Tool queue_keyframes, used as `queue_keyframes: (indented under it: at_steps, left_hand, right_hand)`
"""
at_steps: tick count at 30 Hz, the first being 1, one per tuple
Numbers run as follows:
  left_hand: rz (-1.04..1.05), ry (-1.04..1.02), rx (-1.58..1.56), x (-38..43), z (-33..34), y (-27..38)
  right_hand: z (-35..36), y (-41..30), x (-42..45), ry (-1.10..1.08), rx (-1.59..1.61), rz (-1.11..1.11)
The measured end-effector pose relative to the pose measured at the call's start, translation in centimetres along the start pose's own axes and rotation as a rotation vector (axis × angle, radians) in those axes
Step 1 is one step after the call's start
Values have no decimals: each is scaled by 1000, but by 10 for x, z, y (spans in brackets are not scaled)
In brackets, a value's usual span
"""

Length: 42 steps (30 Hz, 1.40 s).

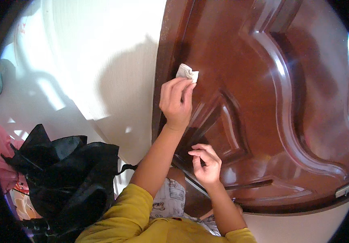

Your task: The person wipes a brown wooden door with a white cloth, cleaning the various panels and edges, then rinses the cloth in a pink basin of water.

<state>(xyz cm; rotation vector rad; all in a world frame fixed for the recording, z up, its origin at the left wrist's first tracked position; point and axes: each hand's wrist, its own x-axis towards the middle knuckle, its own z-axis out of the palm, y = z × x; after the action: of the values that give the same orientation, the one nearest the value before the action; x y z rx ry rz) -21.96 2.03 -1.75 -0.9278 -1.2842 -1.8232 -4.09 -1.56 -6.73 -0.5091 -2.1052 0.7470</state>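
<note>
A crumpled white tissue or cloth [187, 71] is pinched in the fingertips of my left hand [177, 101]. That hand is raised at the left side of a glossy reddish-brown panelled door [253, 100], and the tissue lies over the door's flat border. Lower down, my right hand [207, 164] hovers before a raised triangular moulding [232, 130]. Its fingers are loosely curled, with a gap to the thumb and nothing visible between them. Whether the right hand touches the door, I cannot tell.
Left of the door stands a pale, sunlit wall or frame surface [126, 85]. Black bag-like material [71, 179] hangs at lower left, beside pink fabric [5, 161]. A metal fitting [347, 188] sits on the door's edge at lower right. Light flooring [296, 226] shows beneath.
</note>
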Motion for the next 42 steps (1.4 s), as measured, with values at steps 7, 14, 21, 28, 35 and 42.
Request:
queue_keyframes:
  at_steps: [7,14,21,28,35,42]
  left_hand:
    - [28,-232,82,-25,-18,-10]
    - [-24,-212,-61,-1,-7,-7]
    - [-142,-347,38,-30,-22,5]
    - [-285,-505,54,-80,-60,-19]
    - [-470,-427,107,-94,-59,-21]
    - [-219,-289,79,-55,-38,-25]
  right_hand:
    - [-4,1,-5,-2,-27,22]
    - [1,5,-6,-13,19,25]
    - [2,3,-5,-21,14,20]
    - [3,10,-10,-49,75,62]
    - [1,7,-10,-52,108,72]
    - [3,6,-11,-66,91,90]
